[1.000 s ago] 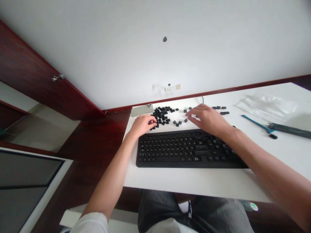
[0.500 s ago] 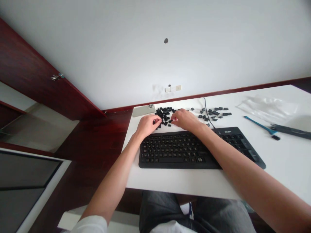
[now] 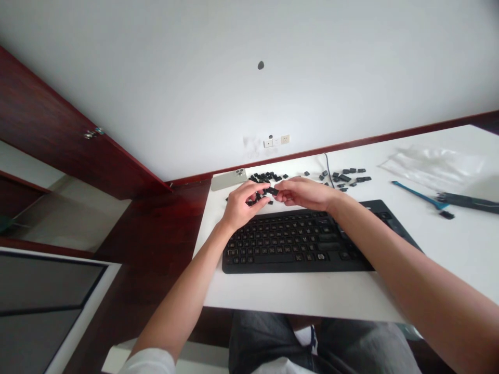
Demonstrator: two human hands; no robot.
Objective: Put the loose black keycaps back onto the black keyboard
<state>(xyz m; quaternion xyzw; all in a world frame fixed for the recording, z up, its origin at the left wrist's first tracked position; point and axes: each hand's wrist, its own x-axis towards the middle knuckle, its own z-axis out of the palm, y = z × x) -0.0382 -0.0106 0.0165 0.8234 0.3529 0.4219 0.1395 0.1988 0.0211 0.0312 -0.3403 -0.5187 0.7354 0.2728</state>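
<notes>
Along the far edge of the keyboard [image 3: 273, 243]: left hand [image 3: 255, 197] and right hand [image 3: 286, 193] close together.
Right grip: fingertips pinching a small black key [image 3: 273, 191] between the two hands.
Left grip: thumb and forefinger curved toward that key; cannot tell whether they grasp it.
Loose keys [image 3: 267, 176]: heaped around the left hand, near the phone [image 3: 226, 181].
Scattered keys [image 3: 343, 177]: beside the cable [image 3: 328, 165].
Right part of the white surface [image 3: 296, 293]: blue brush [image 3: 419, 194], crumpled clear plastic [image 3: 432, 162].
</notes>
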